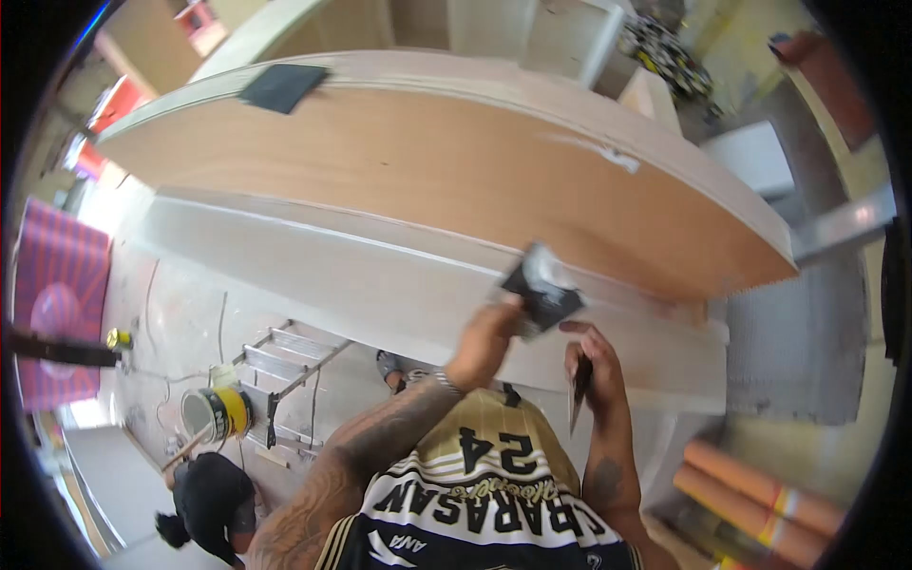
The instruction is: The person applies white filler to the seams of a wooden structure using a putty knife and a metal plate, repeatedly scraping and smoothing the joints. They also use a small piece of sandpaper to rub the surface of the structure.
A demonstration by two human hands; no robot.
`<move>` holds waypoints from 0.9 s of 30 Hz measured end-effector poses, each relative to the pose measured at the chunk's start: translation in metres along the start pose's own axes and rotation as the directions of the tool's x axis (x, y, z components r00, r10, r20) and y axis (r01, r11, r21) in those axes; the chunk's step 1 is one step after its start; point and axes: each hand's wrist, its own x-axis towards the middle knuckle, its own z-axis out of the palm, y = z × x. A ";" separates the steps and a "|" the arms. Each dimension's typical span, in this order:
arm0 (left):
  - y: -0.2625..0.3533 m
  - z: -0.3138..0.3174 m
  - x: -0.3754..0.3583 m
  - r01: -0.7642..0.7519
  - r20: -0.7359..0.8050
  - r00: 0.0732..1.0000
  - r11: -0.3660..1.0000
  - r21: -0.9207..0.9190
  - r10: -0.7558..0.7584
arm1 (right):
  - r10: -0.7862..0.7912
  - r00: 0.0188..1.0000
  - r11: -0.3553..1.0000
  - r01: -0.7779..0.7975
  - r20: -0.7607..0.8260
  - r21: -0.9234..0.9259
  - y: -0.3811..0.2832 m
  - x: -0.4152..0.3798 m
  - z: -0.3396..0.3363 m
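My left hand grips a dark square plate that carries a lump of white putty; it is a little blurred. Just right of it, my right hand is closed around a putty knife, whose thin blade is seen nearly edge-on and points down toward my body. In front of both hands stands a long curved wooden panel with a pale upper edge. A white putty smear marks its right part, near that edge. Neither hand touches the panel.
A dark square sheet lies on the panel's top edge. At left are an aluminium ladder, a bucket and another person in a black cap. Orange rolls lie at lower right. A pale board runs below the panel.
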 end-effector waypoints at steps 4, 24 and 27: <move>0.015 0.050 0.003 -0.003 0.285 0.956 0.969 0.248 -0.070 | 0.095 0.989 0.988 -0.080 -0.114 0.132 0.007 -0.010 0.008; 0.011 0.080 -0.031 -0.498 0.414 0.817 0.853 0.154 0.402 | 0.013 0.895 0.997 0.024 -0.445 0.078 -0.022 -0.020 -0.015; 0.011 0.076 -0.032 -0.487 0.387 0.833 0.857 0.170 0.396 | 0.028 0.894 0.998 -0.002 -0.448 0.058 -0.025 -0.028 -0.012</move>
